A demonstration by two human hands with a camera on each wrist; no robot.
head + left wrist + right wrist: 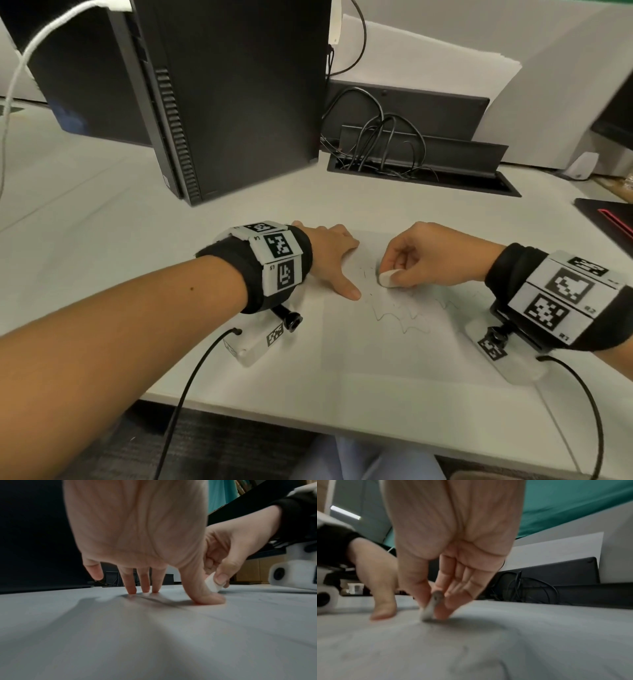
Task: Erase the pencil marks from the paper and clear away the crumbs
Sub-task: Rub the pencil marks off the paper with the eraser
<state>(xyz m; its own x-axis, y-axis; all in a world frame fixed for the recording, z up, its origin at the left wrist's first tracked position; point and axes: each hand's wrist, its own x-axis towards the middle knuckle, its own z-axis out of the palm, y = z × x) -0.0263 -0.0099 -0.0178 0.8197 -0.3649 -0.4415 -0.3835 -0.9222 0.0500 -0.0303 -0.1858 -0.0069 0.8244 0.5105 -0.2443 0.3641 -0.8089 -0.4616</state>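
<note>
A white sheet of paper [383, 346] lies on the pale desk, with faint zigzag pencil marks [400, 313] across its middle. My right hand [424, 255] pinches a white eraser [388, 277] between thumb and fingers, its lower end on the paper [471, 649] among the marks. In the right wrist view the eraser [429, 609] shows a grey, dirtied end. My left hand [334, 255] is spread flat, with its fingers [144, 584] and thumb pressing the paper's left side just beside the eraser [212, 584]. Small dark specks lie near the marks.
A black computer tower [219, 92] stands close behind the left hand. Behind the right hand a cable tray [421, 164] full of black cables is sunk in the desk. A dark pad with a red edge [609, 216] lies at the far right. The desk's front edge [308, 421] is near.
</note>
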